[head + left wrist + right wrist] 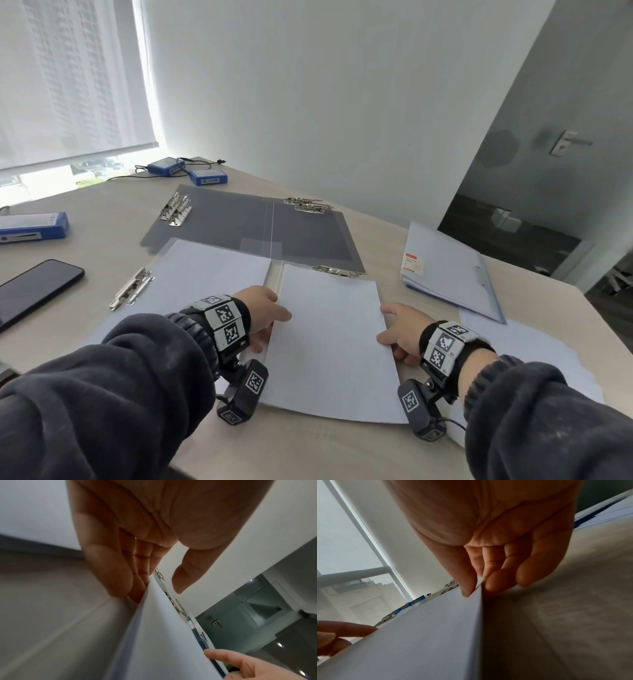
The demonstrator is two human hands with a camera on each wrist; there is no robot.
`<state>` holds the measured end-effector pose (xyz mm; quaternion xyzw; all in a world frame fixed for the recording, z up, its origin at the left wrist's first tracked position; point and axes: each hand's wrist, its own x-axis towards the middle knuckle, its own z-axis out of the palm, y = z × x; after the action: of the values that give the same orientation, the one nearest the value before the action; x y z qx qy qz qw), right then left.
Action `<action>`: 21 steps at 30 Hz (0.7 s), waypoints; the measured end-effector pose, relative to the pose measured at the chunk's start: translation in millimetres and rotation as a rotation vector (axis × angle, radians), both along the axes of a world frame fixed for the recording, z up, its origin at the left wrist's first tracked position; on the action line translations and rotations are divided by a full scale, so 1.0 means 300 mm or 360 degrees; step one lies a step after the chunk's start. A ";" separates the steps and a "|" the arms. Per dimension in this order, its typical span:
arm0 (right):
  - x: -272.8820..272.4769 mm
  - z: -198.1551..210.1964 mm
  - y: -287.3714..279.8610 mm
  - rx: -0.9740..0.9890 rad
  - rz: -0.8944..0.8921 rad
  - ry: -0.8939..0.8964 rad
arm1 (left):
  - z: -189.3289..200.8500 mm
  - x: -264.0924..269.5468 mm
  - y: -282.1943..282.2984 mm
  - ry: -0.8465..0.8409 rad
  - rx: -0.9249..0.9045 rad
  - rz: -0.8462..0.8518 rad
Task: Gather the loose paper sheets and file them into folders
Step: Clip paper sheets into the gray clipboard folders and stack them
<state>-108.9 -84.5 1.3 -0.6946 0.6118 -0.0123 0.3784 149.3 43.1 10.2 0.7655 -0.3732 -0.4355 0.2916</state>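
Here the desk (102,219) carries everything, and the largest things on it are the folders. A dark grey folder (301,236) lies open at the far middle, with metal clips at its left and right edges. A pale folder (205,267) lies open nearer and to the left, its clip (132,289) on its left side. A closed pale blue folder (448,267) sits at the far right. A phone (37,291) and some blue boxes (32,226) lie at the left, apart from the work.

The stack of paper sheets (332,342) lies in the near middle, its long axis running near to far, overlapping the right half of the pale open folder. More loose paper (534,356) lies flat under and beyond the right wrist.

The person's left hand (263,313) is at the stack's left long edge and the right hand (399,330) at its right long edge, so the stack sits squarely between them and neither is the nearer. In the right wrist view the thumb lies on top of the edge and the fingers (498,580) curl beneath it, pinching the sheets. In the left wrist view the left fingers (109,574) lie fairly straight against and under the left edge, while the thumb stands clear of the paper, so that hand props rather than grips.

Judged from this, the stack is being squared or lifted between the two edges, and the pale folder's clip lies to the far left of it, the way the sheets would need to go.
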 end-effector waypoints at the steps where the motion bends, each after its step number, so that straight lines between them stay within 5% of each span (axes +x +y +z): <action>1: 0.003 0.006 -0.002 0.0007 0.0025 0.0042 | 0.006 -0.003 -0.004 -0.0039 0.0018 -0.0023; 21: 0.037 0.050 0.016 -0.0100 0.0209 0.0351 | 0.002 -0.003 -0.122 -0.1225 0.0267 -0.0634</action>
<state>-97.6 -79.6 16.1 -0.7418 0.6021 0.0698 0.2868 148.6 6.4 10.8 0.8060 -0.5584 -0.1953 -0.0215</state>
